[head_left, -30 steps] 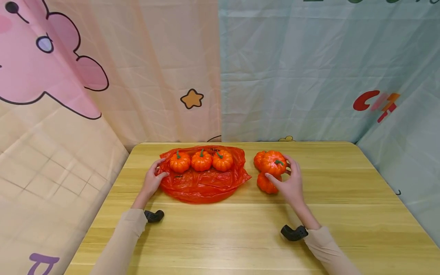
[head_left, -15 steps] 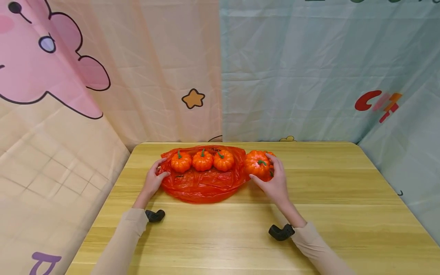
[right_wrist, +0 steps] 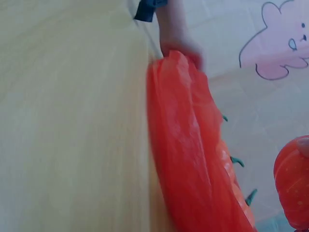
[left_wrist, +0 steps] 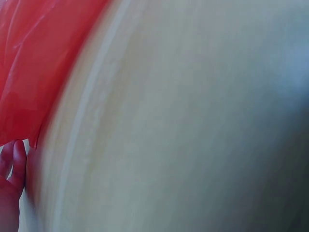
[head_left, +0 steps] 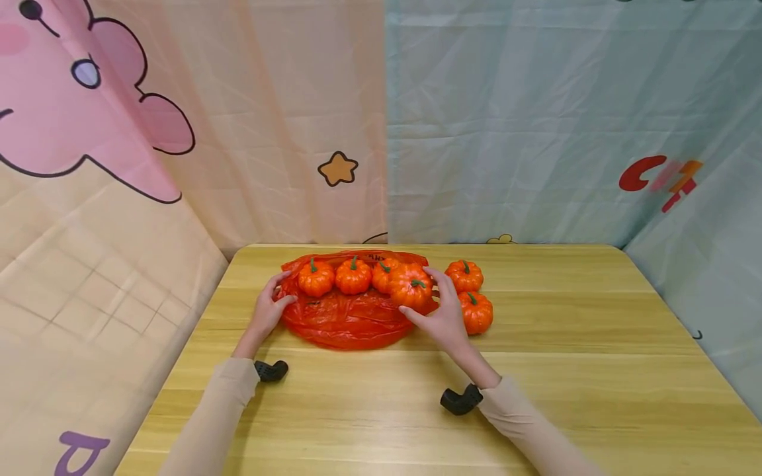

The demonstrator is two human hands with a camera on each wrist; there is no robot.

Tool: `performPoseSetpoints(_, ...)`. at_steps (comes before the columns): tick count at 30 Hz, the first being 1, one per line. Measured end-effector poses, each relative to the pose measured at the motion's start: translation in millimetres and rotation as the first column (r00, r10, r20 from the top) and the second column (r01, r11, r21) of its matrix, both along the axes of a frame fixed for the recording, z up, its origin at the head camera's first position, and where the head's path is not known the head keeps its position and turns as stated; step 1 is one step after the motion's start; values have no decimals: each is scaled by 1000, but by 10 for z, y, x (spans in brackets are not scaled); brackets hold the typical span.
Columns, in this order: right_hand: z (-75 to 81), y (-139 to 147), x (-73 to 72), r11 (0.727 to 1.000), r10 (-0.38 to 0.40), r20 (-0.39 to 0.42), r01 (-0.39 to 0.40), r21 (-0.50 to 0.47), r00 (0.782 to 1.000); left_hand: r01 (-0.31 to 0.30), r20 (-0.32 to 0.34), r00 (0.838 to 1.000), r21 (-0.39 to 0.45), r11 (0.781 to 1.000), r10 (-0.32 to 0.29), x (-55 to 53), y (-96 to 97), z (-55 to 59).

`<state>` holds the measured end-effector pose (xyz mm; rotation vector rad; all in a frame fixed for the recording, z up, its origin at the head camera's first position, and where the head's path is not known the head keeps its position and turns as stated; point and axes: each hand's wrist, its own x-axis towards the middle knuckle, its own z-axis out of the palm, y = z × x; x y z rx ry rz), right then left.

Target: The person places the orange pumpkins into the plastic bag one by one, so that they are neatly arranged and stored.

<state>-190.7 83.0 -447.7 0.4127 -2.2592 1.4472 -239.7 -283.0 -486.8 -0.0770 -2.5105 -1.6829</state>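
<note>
A red plastic bag (head_left: 351, 324) lies spread on the table with its mouth up. In a row at its back sit three small orange pumpkins with green stems: a left one (head_left: 316, 279), a middle one (head_left: 354, 277) and a right one (head_left: 381, 279), partly covered. My left hand (head_left: 266, 313) holds the bag's left rim, its fingertips at the red plastic (left_wrist: 38, 72) in the left wrist view. Between thumb and fingers my right hand (head_left: 448, 318) grips another pumpkin (head_left: 407, 285) over the bag's right side. The right wrist view shows that held pumpkin (right_wrist: 292, 181) raised above the bag.
Right of the bag two more pumpkins, a rear one (head_left: 464, 274) and a front one (head_left: 477, 315), stand on the wooden table (head_left: 369, 410). Printed curtains (head_left: 506, 132) hang behind the table and along its sides.
My right hand has carried its pumpkin leftward from beside the other two to over the bag's right side, uncovering those two. The left hand stays at the bag's left rim.
</note>
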Motion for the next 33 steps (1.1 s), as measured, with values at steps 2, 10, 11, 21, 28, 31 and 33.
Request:
performPoseSetpoints(2,-24,-77,4,1000,19,5,-19,8,1000,2,0,1000,2,1000,-2,1,1,4)
performPoseSetpoints(10,-62,-373,-19,995,99,57,-100,2,993,1,22,1000,13,1000,-2,-17,-4,-1)
performPoseSetpoints(11,-60,-406,-26,994,106,60,-106,4,993,6,26,1000,16,1000,-6,-20,-7,0)
performPoseSetpoints(21,-21,-705,-133,983,165,91,-171,63,982,19,16,1000,37,999,-20,10,-5,35)
performPoseSetpoints(28,-42,-890,-254,968,227,92,-236,90,969,28,26,999,37,999,-29,87,50,174)
performPoseSetpoints(31,-55,-962,-298,961,244,85,-253,112,966,18,24,1000,45,999,-19,13,2,51)
performPoseSetpoints(33,-66,-1002,-324,958,249,84,-258,128,965,16,18,1000,31,999,-17,0,-1,23)
